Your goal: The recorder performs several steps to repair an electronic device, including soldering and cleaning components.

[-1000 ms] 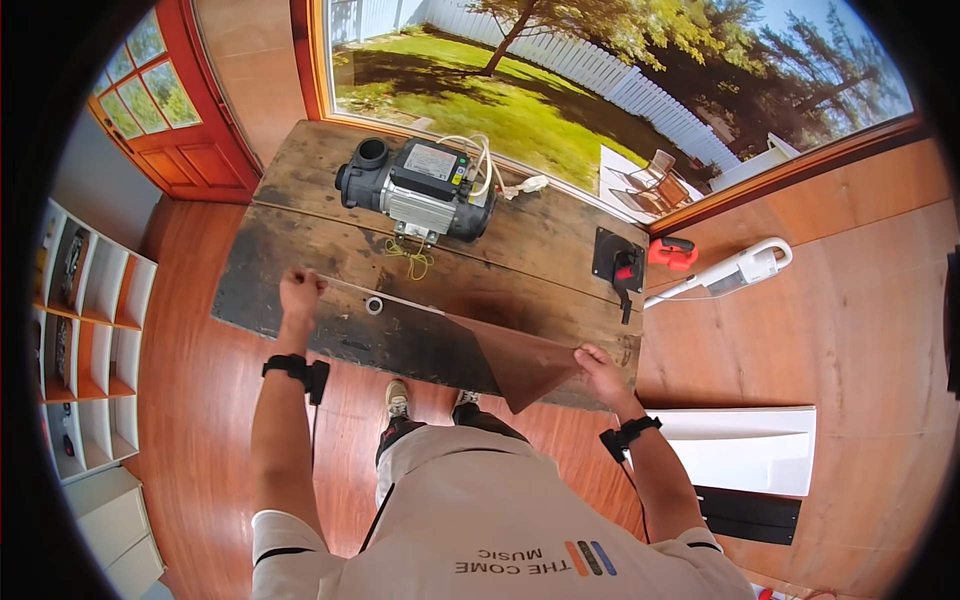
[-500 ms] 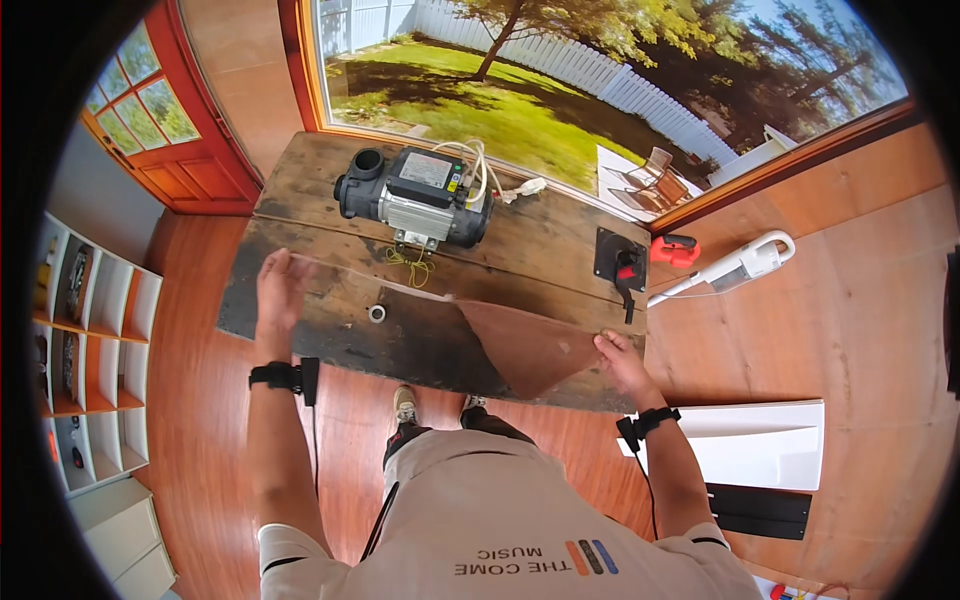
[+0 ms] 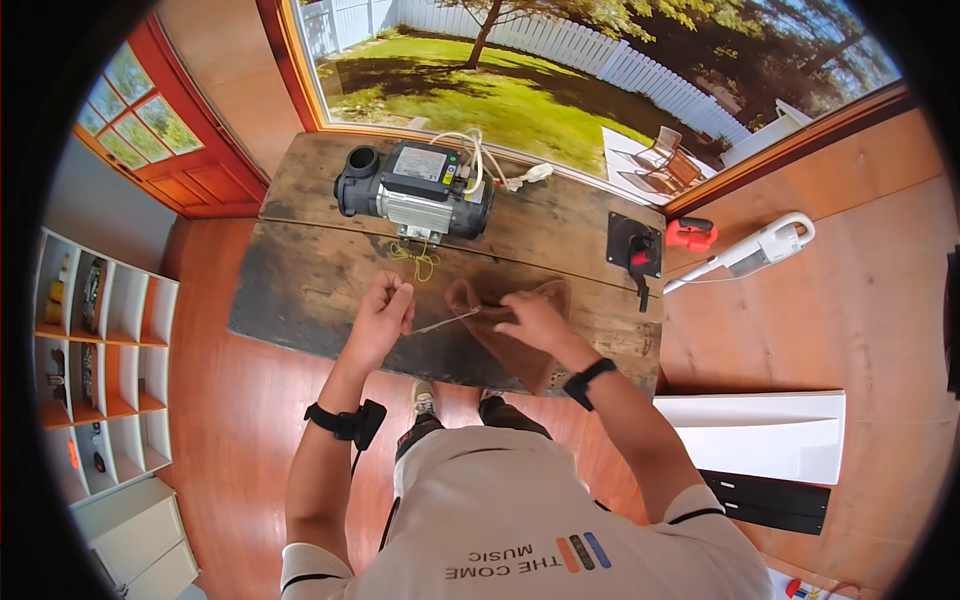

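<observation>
A thin brown cloth (image 3: 520,358) hangs gathered over the front of a wooden workbench (image 3: 300,290). My left hand (image 3: 382,312) is closed in a pinch on a narrow, strip-like edge that runs right to the bunched part. Around the upper folds of the cloth, my right hand (image 3: 540,325) has bent fingers and a lowered thumb. Just beyond my left hand, a yellow-green wire (image 3: 415,262) dangles from a grey-and-black electric pump (image 3: 415,200).
A black plate with a lever (image 3: 635,248) sits at the bench's right end. Beyond it are a red tool (image 3: 690,234) and a white handheld vacuum (image 3: 755,250). White shelves (image 3: 110,360) stand at left; a white panel (image 3: 755,430) lies low at right.
My hands have come together from wide apart, and the stretched cloth is now bunched between them. The small metal ring on the bench is no longer visible.
</observation>
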The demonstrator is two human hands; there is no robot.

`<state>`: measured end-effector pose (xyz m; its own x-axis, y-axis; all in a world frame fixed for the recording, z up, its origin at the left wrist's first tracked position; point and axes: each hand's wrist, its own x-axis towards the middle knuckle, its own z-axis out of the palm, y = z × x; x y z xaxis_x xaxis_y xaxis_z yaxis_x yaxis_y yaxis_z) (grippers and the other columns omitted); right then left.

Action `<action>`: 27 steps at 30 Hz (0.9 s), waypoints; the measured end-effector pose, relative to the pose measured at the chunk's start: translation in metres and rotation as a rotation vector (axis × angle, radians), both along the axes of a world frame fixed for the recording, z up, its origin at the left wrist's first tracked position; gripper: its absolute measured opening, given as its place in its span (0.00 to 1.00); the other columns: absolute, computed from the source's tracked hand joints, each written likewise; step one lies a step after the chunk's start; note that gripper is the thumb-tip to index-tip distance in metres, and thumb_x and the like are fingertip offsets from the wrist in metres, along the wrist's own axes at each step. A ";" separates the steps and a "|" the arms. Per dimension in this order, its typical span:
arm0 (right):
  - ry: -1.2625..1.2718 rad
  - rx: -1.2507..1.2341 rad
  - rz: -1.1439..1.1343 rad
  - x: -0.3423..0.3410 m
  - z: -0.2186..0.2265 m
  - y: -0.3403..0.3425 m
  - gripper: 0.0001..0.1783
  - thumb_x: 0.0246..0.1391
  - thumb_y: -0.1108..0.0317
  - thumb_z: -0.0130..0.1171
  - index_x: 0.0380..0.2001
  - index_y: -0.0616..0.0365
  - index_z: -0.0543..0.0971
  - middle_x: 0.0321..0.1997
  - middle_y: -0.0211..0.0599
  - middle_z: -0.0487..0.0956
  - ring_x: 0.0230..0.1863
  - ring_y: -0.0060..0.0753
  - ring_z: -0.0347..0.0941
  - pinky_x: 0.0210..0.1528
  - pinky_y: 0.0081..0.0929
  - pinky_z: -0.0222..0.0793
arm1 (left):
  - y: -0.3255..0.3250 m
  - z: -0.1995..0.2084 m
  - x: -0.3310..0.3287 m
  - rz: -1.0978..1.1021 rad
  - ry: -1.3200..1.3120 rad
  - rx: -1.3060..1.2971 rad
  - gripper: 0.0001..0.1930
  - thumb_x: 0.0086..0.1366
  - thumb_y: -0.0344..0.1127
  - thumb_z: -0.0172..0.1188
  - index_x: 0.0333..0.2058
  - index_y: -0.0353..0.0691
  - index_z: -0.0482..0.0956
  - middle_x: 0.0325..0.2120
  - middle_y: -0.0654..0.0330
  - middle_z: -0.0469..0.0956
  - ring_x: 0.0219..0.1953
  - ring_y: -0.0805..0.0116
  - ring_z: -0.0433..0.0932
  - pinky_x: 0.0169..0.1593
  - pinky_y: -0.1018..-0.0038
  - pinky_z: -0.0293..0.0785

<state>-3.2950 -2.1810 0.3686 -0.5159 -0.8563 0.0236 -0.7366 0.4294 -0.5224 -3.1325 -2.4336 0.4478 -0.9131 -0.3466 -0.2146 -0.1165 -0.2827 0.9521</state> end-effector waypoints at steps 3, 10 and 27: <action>0.086 0.177 0.159 0.003 -0.036 -0.037 0.16 0.48 0.58 0.63 0.33 0.60 0.80 0.35 0.46 0.77 0.43 0.49 0.73 0.47 0.41 0.70 | -0.003 0.005 0.008 0.040 -0.027 -0.130 0.06 0.70 0.34 0.50 0.36 0.43 0.62 0.19 0.62 0.69 0.17 0.70 0.67 0.23 0.76 0.65; -0.102 -0.010 0.257 0.011 0.003 -0.040 0.12 0.51 0.62 0.58 0.24 0.62 0.78 0.30 0.45 0.75 0.38 0.50 0.72 0.42 0.43 0.68 | 0.030 -0.008 0.001 -0.153 -0.391 -1.031 0.18 0.66 0.47 0.54 0.42 0.38 0.64 0.34 0.39 0.78 0.37 0.37 0.77 0.37 0.50 0.71; -0.158 -0.023 0.521 -0.003 0.065 0.015 0.15 0.56 0.62 0.52 0.22 0.61 0.73 0.27 0.44 0.72 0.35 0.50 0.72 0.39 0.44 0.67 | 0.066 -0.001 -0.024 -0.649 0.261 -1.533 0.09 0.56 0.37 0.60 0.22 0.41 0.72 0.21 0.58 0.73 0.30 0.56 0.76 0.32 0.60 0.72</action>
